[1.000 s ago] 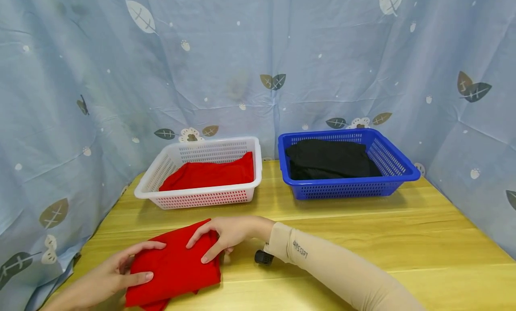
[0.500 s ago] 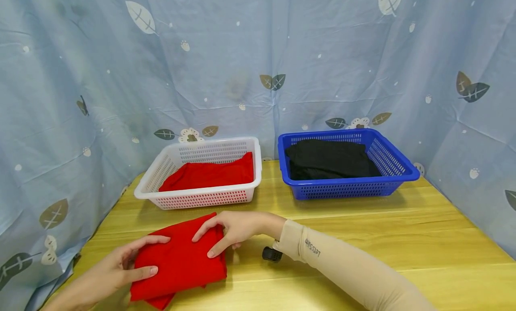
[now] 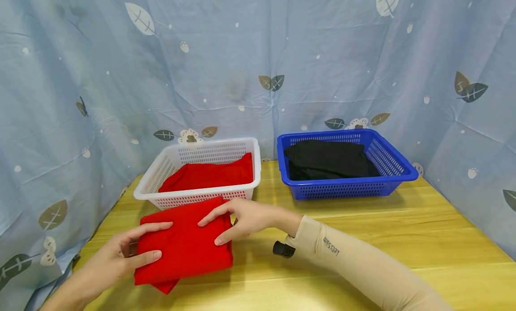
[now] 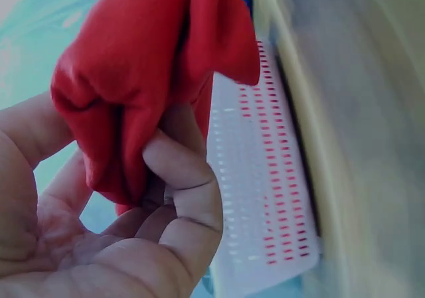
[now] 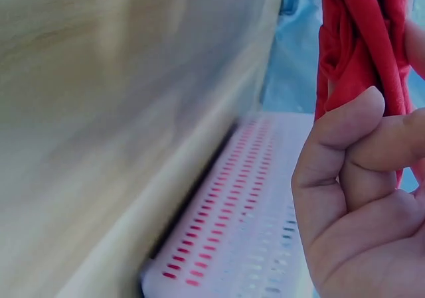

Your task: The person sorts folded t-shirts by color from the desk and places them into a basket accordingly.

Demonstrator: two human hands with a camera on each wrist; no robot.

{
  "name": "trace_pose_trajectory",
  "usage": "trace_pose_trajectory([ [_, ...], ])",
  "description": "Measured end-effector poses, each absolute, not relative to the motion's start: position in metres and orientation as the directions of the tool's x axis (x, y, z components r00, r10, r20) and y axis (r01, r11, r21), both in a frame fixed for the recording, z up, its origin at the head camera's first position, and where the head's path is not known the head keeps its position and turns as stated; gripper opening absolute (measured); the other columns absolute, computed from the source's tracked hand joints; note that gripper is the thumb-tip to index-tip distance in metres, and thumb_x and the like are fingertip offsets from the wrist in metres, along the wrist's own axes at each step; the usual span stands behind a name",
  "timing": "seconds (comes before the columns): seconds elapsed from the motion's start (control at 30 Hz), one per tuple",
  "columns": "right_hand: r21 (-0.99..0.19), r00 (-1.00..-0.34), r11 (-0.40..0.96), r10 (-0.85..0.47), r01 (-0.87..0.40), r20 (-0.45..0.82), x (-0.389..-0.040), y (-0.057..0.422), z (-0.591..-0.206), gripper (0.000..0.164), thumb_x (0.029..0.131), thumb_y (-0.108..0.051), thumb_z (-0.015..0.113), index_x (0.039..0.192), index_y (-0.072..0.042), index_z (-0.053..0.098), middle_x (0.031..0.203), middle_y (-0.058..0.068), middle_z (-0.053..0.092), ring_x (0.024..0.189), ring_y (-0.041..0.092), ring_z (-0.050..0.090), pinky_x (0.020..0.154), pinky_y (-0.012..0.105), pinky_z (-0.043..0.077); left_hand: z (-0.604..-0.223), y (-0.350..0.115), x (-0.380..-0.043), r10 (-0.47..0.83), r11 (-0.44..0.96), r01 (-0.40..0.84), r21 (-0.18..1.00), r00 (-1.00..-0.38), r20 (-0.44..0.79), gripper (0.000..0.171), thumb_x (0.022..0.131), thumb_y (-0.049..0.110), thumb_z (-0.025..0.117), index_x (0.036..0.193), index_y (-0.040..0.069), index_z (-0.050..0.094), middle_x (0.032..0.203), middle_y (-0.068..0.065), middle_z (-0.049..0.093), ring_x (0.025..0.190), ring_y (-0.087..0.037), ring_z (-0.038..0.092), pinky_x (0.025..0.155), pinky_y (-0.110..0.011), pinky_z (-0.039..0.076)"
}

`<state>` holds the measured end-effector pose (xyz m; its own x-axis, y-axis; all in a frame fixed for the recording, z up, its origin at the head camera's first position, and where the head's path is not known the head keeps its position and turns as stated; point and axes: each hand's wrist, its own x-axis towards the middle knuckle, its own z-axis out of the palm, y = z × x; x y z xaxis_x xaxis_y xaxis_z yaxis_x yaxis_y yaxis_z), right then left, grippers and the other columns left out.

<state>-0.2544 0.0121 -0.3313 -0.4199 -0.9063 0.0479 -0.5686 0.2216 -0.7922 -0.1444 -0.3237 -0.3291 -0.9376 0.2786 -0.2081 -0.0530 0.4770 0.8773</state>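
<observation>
A folded red cloth [image 3: 187, 244] hangs above the table, with a small corner drooping below its near edge. My left hand [image 3: 121, 252] grips its left side, thumb and index finger on top; the left wrist view shows the other fingers curled under the cloth's folded layers. On the right side my right hand [image 3: 246, 219] holds it the same way, with fingers [image 5: 342, 125] bent beneath the layers in the right wrist view. Just behind the cloth stands a white plastic basket [image 3: 153, 195] with more red cloth [image 3: 209, 174] inside.
A blue plastic basket [image 3: 350, 181] with folded black cloth [image 3: 326, 158] stands at the back right of the wooden table [image 3: 363, 244]. Patterned blue curtain [image 3: 225, 55] closes off the back and both sides. A black wrist device [image 3: 283, 249] sits under the right sleeve.
Both hands have lifted the folded red cloth off the table and carried it forward and slightly right, so it now overlaps the white basket's front in the head view. The baskets have stayed put.
</observation>
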Motion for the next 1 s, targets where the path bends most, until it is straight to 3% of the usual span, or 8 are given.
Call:
trace_pose_trajectory([
  [0.23, -0.820, -0.487, 0.232, -0.871, -0.523, 0.064, -0.254, 0.023, -0.313, 0.052, 0.095, -0.026, 0.084, 0.145, -0.027, 0.069, 0.118, -0.008, 0.066, 0.070, 0.013, 0.054, 0.063, 0.022, 0.044, -0.314, -0.315, -0.152, 0.326, 0.421, 0.114, 0.900, -0.945, -0.033, 0.059, 0.105, 0.013, 0.069, 0.161, 0.016, 0.050, 0.159, -0.024, 0.042, 0.110, -0.021, 0.073, 0.083, -0.042, 0.067],
  [0.3, -0.816, -0.494, 0.226, -0.866, -0.532, 0.083, -0.257, 0.026, -0.309, 0.052, 0.096, -0.027, 0.083, 0.146, -0.028, 0.068, 0.121, -0.010, 0.067, 0.074, 0.011, 0.055, 0.066, 0.022, 0.044, -0.309, -0.312, -0.155, 0.325, 0.426, 0.164, 0.890, -0.946, 0.019, 0.058, 0.104, 0.012, 0.069, 0.159, 0.016, 0.052, 0.153, -0.016, 0.049, 0.107, -0.020, 0.074, 0.081, -0.041, 0.068],
  [0.43, -0.800, -0.506, 0.209, -0.852, -0.563, 0.133, -0.265, 0.031, -0.304, 0.053, 0.097, -0.027, 0.082, 0.148, -0.029, 0.067, 0.112, -0.007, 0.072, 0.064, 0.014, 0.048, 0.060, 0.024, 0.039, -0.297, -0.306, -0.163, 0.344, 0.433, 0.257, 0.864, -0.933, 0.105, 0.057, 0.104, 0.010, 0.070, 0.158, 0.013, 0.052, 0.140, -0.002, 0.058, 0.102, -0.023, 0.077, 0.078, -0.041, 0.068],
  [0.53, -0.803, -0.527, 0.203, -0.835, -0.561, 0.157, -0.272, 0.035, -0.299, 0.054, 0.096, -0.025, 0.082, 0.148, -0.029, 0.066, 0.119, -0.004, 0.072, 0.061, 0.017, 0.050, 0.056, 0.025, 0.036, -0.288, -0.302, -0.172, 0.355, 0.441, 0.285, 0.851, -0.926, 0.126, 0.057, 0.104, 0.012, 0.071, 0.158, 0.013, 0.053, 0.142, -0.007, 0.058, 0.101, -0.024, 0.077, 0.078, -0.040, 0.068],
  [0.67, -0.801, -0.553, 0.212, -0.815, -0.560, 0.171, -0.280, 0.038, -0.290, 0.054, 0.097, -0.025, 0.081, 0.149, -0.028, 0.066, 0.137, -0.006, 0.068, 0.077, 0.014, 0.063, 0.061, 0.025, 0.043, -0.277, -0.297, -0.186, 0.341, 0.463, 0.285, 0.839, -0.931, 0.128, 0.056, 0.103, 0.016, 0.072, 0.157, 0.016, 0.054, 0.146, -0.020, 0.053, 0.101, -0.022, 0.077, 0.080, -0.039, 0.068],
  [0.77, -0.793, -0.570, 0.227, -0.802, -0.566, 0.178, -0.288, 0.039, -0.283, 0.053, 0.098, -0.025, 0.080, 0.150, -0.027, 0.065, 0.124, -0.002, 0.074, 0.077, 0.014, 0.060, 0.064, 0.025, 0.043, -0.271, -0.294, -0.199, 0.326, 0.470, 0.285, 0.835, -0.936, 0.136, 0.056, 0.103, 0.017, 0.073, 0.156, 0.015, 0.054, 0.147, -0.021, 0.053, 0.103, -0.021, 0.077, 0.081, -0.038, 0.067],
  [0.9, -0.791, -0.607, 0.255, -0.775, -0.556, 0.176, -0.302, 0.039, -0.275, 0.052, 0.099, -0.024, 0.080, 0.149, -0.026, 0.065, 0.122, -0.001, 0.075, 0.091, 0.014, 0.065, 0.079, 0.026, 0.052, -0.264, -0.291, -0.217, 0.301, 0.478, 0.261, 0.838, -0.946, 0.123, 0.057, 0.103, 0.020, 0.073, 0.157, 0.018, 0.055, 0.148, -0.017, 0.054, 0.105, -0.017, 0.076, 0.083, -0.036, 0.067],
  [1.0, -0.788, -0.648, 0.299, -0.745, -0.538, 0.159, -0.313, 0.037, -0.271, 0.051, 0.099, -0.026, 0.080, 0.148, -0.028, 0.066, 0.143, -0.005, 0.067, 0.125, 0.014, 0.062, 0.104, 0.034, 0.055, -0.258, -0.291, -0.232, 0.278, 0.506, 0.244, 0.827, -0.954, 0.112, 0.057, 0.103, 0.023, 0.074, 0.157, 0.020, 0.055, 0.150, -0.014, 0.055, 0.105, -0.015, 0.074, 0.083, -0.032, 0.066],
])
